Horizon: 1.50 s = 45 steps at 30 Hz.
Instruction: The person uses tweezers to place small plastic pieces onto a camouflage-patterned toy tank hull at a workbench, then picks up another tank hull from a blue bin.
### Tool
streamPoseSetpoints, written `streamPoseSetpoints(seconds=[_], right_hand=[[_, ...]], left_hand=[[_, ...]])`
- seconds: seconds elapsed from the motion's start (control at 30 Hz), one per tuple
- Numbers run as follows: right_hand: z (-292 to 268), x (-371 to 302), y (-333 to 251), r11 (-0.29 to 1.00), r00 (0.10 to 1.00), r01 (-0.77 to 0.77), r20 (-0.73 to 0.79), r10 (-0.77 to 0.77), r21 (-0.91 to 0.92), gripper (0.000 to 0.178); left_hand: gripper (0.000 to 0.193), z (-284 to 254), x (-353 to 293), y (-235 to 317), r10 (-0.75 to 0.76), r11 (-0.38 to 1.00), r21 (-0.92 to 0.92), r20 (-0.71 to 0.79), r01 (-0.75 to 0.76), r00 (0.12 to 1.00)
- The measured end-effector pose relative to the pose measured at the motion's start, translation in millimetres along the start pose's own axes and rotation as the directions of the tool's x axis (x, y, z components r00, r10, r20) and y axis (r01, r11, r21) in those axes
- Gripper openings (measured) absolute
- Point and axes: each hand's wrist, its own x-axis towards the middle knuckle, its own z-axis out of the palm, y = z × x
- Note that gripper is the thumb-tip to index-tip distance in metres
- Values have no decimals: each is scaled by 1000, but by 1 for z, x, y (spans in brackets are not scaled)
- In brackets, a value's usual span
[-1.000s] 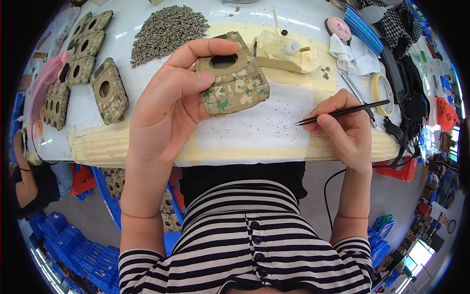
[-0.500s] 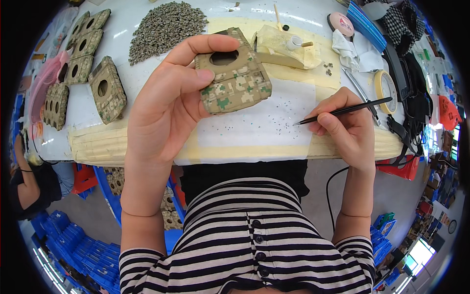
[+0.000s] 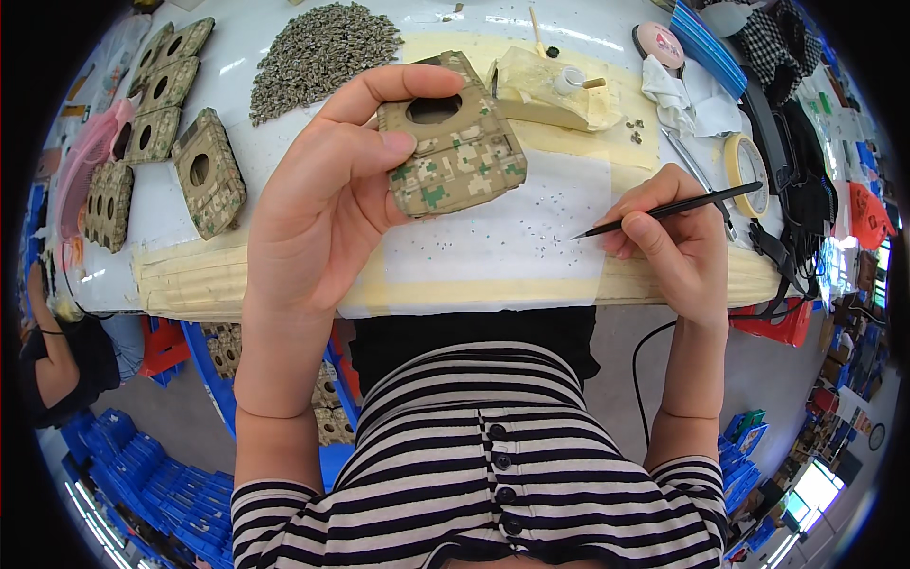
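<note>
In my left hand [image 3: 322,180] I hold a camouflage-painted model tank hull [image 3: 460,156], tilted above the table, its round hole facing up. My thumb and fingers grip its left end and far edge. My right hand [image 3: 673,237] pinches black fine-tipped tweezers [image 3: 664,211]. Their tip points left, over tiny glittering bits [image 3: 545,237] scattered on a white sheet [image 3: 445,275]. Whether the tip holds a bit is too small to tell.
Several similar hulls [image 3: 209,173] and a pink basket [image 3: 85,180] are at the left. Behind lies a heap of small metallic-looking parts [image 3: 322,57]. A tape-covered block [image 3: 540,90] bears a small white cup [image 3: 570,81]. Masking tape [image 3: 733,175] and steel tweezers [image 3: 690,163] lie right.
My right hand and the tweezers have shifted very slightly up and to the right. My left hand and the hull have hardly moved.
</note>
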Motion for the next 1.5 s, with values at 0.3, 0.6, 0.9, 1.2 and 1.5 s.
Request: streamPoseSetpoints(seconds=[0.3,0.6,0.9,1.2,1.5], right_hand=[[6,14,-31,961,965,259,-70,-253,95,10],[36,47,-69,898,897,438,84,-433,-43,18],[38,55,-66,862,868,486,191,-458,-142,15],[38,55,-67,866,874,468,233,-426,-174,14],[41,54,-66,855,871,479,231,-434,-201,12]], left_hand=[[43,3,-1,2,-1,996,92,-3,2,1000],[39,1,-2,4,-25,996,83,21,23,999],[31,1,-2,1,-29,1000,-4,57,29,998],[38,-1,-3,3,-51,998,26,76,49,996],[37,-3,-3,0,-34,999,37,72,31,997]])
